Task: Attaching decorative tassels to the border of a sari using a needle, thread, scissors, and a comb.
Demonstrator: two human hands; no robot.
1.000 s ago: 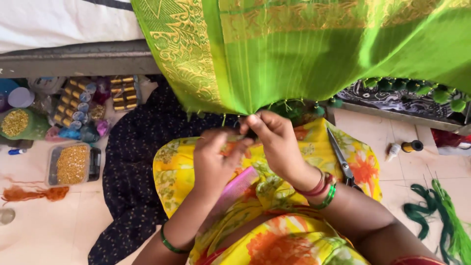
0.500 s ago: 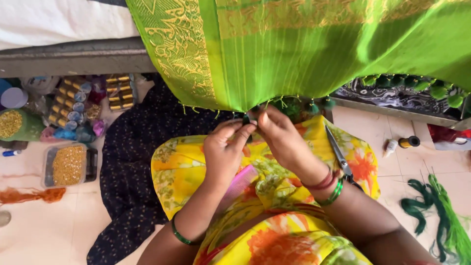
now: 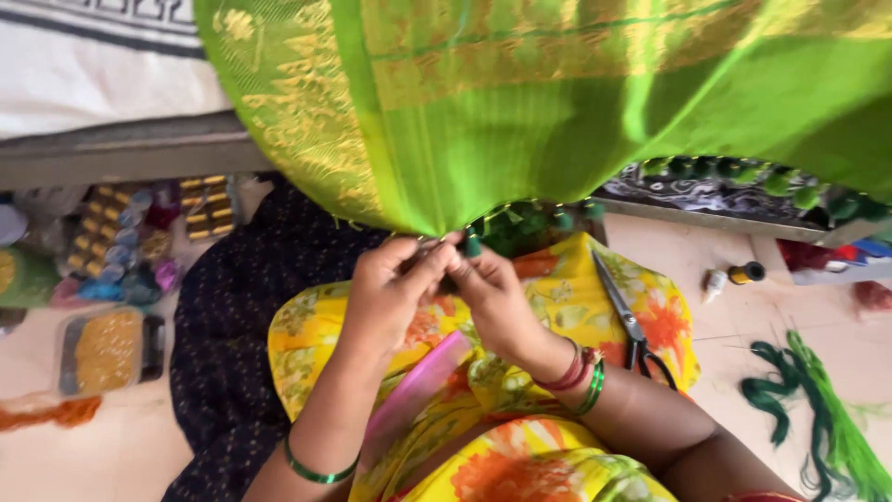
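A bright green cloth with gold woven borders (image 3: 520, 102) hangs down in front of me. Its lower fringe edge (image 3: 437, 234) meets both my hands. My left hand (image 3: 390, 293) and my right hand (image 3: 492, 297) are side by side, fingertips pinched together on the fringe threads at that edge. Dark green tassels (image 3: 530, 223) hang along the edge just right of my fingers. What is between the fingertips is too small to make out. My lap is covered by yellow flowered fabric (image 3: 557, 307).
Scissors (image 3: 627, 321) lie on my right knee. A pink flat strip (image 3: 418, 390) rests on my lap. Thread spools (image 3: 121, 246) and a box of yellow beads (image 3: 107, 349) sit at left. Green thread skeins (image 3: 818, 409) lie at right, near a small spool (image 3: 746, 272).
My hands have closed in on each other at the fringe edge, and the left hand has risen to meet it. The view has shifted slightly.
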